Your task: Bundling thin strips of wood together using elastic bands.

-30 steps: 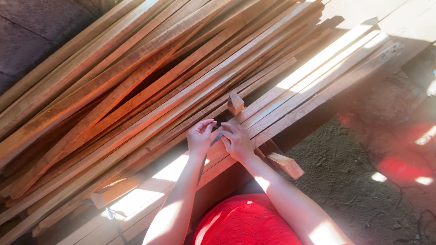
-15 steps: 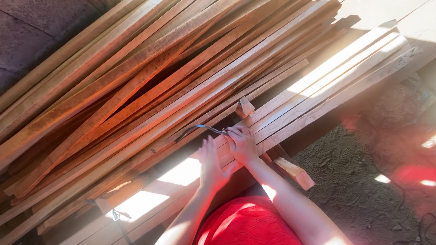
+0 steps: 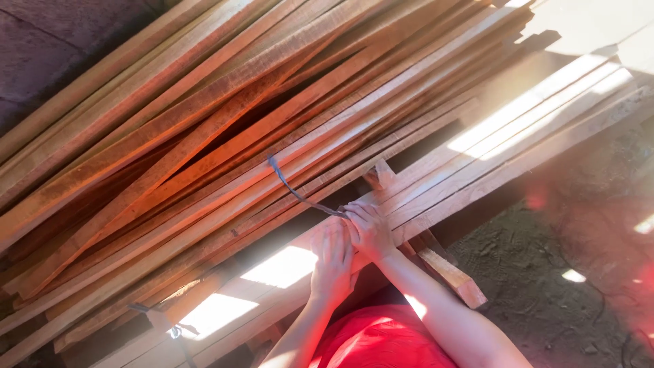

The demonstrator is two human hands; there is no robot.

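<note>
Strap (image 3: pixel 294 191): thin dark strip, lower centre of frame, running up-left over the loose wood slats (image 3: pixel 204 116). I see the right hand (image 3: pixel 371 230) closed on its lower end, pinning it against the flat stack of slats (image 3: pixel 477 160). Left hand (image 3: pixel 332 262) is just below, touching the right; fingers curled, but I can't tell if it grips anything. Small wood block (image 3: pixel 379 174) sits just above the hands. Red garment (image 3: pixel 381 341) at bottom edge.

Reddish-brown wooden slats (image 3: pixel 204 129), dark strap (image 3: pixel 293 191)
</note>
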